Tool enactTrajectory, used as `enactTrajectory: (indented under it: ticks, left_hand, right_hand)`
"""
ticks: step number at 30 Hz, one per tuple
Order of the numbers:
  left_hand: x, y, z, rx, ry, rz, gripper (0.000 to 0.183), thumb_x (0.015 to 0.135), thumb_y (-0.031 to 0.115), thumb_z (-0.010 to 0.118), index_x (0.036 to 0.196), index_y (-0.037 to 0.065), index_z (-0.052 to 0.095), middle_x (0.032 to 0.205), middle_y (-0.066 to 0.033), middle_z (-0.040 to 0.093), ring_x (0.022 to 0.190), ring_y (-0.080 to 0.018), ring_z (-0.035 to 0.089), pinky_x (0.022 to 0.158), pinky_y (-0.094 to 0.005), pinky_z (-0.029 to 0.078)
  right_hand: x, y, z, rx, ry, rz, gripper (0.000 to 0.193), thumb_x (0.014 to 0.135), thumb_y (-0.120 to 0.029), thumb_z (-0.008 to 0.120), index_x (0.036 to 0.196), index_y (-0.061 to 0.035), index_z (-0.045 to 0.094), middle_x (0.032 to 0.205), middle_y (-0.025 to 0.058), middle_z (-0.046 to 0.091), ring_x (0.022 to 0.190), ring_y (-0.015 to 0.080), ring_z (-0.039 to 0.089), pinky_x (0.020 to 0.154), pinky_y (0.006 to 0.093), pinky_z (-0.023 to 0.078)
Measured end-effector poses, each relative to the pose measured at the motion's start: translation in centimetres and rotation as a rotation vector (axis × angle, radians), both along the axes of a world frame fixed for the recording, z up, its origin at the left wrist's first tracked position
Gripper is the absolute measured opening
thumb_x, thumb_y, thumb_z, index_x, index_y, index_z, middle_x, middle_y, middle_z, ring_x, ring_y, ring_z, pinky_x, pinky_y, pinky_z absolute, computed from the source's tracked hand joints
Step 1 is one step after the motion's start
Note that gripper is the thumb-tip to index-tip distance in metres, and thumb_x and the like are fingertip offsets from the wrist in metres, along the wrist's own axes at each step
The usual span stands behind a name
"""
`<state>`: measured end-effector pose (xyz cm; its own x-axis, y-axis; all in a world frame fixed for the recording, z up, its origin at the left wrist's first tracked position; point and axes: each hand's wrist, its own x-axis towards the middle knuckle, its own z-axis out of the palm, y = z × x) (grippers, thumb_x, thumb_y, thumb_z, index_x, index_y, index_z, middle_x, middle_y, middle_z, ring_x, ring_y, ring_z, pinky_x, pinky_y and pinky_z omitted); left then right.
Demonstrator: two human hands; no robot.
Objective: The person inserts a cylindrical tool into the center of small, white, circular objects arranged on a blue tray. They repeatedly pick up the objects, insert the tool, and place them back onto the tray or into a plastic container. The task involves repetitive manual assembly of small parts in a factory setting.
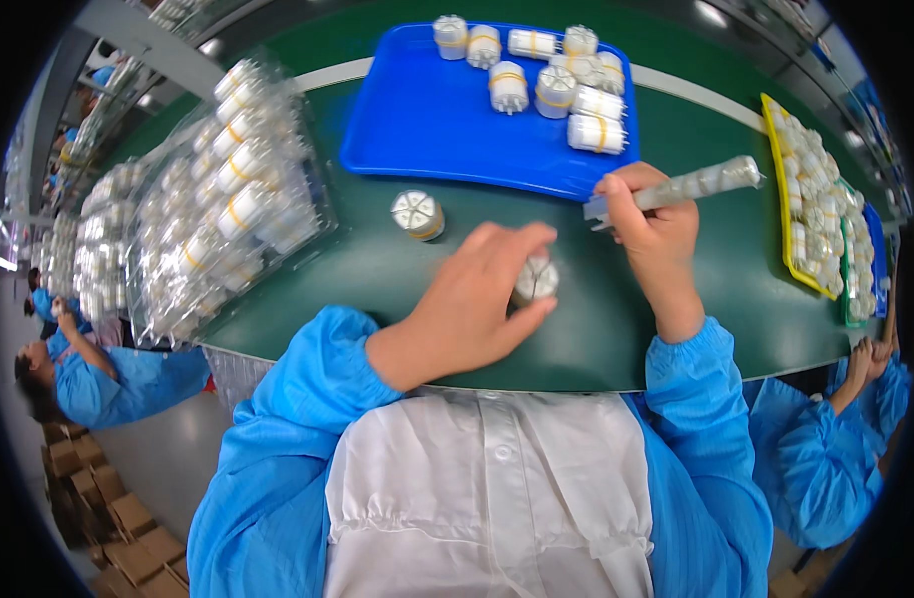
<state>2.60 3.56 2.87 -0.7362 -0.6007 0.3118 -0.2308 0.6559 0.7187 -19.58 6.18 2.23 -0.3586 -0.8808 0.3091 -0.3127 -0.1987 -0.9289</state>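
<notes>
On the green table, my left hand [467, 299], slightly blurred, curls round a short white cylinder [539, 280] whose round top is split into wedges. Its thumb lies along the near side and its fingers reach over the far side. My right hand [658, 234] is closed on a slim hand tool [711, 182] with a pale, wrapped-looking handle and a flat grey end pointing left, near the tray's corner. A similar white cylinder [417, 215] with a yellow band stands to the left, apart from both hands.
Beyond my hands lies a blue tray [427, 130] with several banded white cylinders [509, 88]. Clear plastic packs of cylinders [243, 179] are stacked at left. A yellow tray [782, 189] of cylinders stands at right. People in blue sleeves [821, 448] sit on both sides.
</notes>
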Motion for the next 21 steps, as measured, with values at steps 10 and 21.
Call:
enactTrajectory:
  ticks: [10, 21]
  left_hand:
    - [6.4, -1.9, 1.4, -0.406, -0.219, 0.543, 0.066, 0.078, 0.010, 0.076, 0.137, 0.000, 0.046, 0.111, -0.0213, 0.056, 0.101, -0.0379, 0.060, 0.083, -0.0419, 0.052]
    - [8.7, -4.3, 6.5, -0.171, -0.206, 0.492, 0.042, 0.091, 0.028, 0.075, 0.119, 0.000, 0.063, 0.102, -0.0138, 0.063, 0.092, -0.0261, 0.063, 0.081, -0.0378, 0.053]
  right_hand:
    - [1.8, 0.5, 0.0, -0.060, 0.250, 0.063, 0.013, 0.089, -0.005, 0.072, 0.077, -0.0014, 0.066, 0.073, 0.0063, 0.065, 0.065, 0.0147, 0.061, 0.058, 0.0296, 0.046]
    - [1.0, 0.4, -0.8, -0.044, 0.310, 0.037, 0.013, 0.088, -0.003, 0.070, 0.077, 0.0002, 0.064, 0.073, 0.0072, 0.063, 0.066, 0.0170, 0.059, 0.061, 0.0317, 0.046]
